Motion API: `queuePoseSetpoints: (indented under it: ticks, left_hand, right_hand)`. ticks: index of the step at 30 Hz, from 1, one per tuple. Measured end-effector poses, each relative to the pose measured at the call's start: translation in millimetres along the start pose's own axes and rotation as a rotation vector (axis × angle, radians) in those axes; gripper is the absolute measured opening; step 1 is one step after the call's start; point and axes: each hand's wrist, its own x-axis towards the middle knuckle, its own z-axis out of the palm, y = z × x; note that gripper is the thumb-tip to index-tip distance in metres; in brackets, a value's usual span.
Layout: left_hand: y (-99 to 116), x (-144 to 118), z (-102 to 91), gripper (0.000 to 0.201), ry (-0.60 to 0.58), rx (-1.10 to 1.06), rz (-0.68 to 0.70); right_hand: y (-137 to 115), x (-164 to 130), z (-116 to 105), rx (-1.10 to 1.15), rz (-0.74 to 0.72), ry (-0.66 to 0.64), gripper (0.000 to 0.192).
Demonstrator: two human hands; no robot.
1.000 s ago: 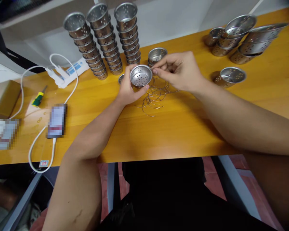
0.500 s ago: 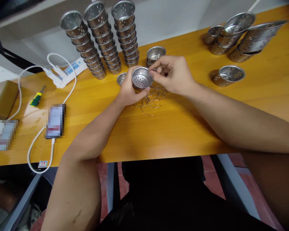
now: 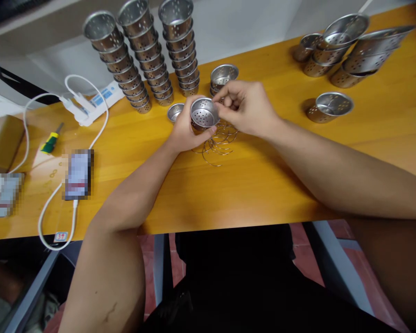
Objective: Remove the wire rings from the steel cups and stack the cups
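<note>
1. L hand: fingers curled around perforated metal cup, gripping it from below/behind, cup mouth tilted toward camera, raised just above wooden table.
2. R hand: fingertips pinched together at cup's right rim, touching it. Cannot tell whether anything is pinched; too small to see.
3. Pile of wire rings lies on table directly beneath both sets of fingertips.
4. Beyond fingers: three tall cup stacks; short stack just behind R knuckles.
5. Well right of R hand: single cup.
6. Far left of L hand: phone, screwdriver.
</note>
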Motion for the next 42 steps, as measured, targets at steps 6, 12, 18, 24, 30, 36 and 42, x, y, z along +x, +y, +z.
queuePoseSetpoints:
  ticks: [6,12,18,24,30,36,42]
  left_hand:
    - [-1,0,2.2,0.109,-0.003,-0.010,-0.022]
    - [-8,-3,5.4,0.113,-0.001,-0.030,-0.026]
    - [7,2,1.6,0.108,0.012,-0.007,-0.044]
    - [7,0,-2.6,0.106,-0.062,-0.045,-0.059]
    - [20,0,-6.4,0.106,-0.146,-0.082,-0.204]
    - [19,2,-3.5,0.100,-0.173,-0.127,-0.181]
    - [9,0,0.6,0.099,-0.155,-0.132,-0.160]
  right_hand:
    - [3,0,3,0.076,-0.033,0.010,0.049]
    - [0,-2,3,0.131,0.056,-0.032,0.064]
    - [1,-4,5,0.104,-0.019,0.030,0.052]
    - [22,-1,16,0.061,-0.048,0.011,0.059]
    - [57,6,35,0.133,-0.248,0.089,0.063]
    - [64,2,39,0.152,-0.232,0.046,0.067]
    - [68,5,41,0.199,-0.239,0.083,0.069]
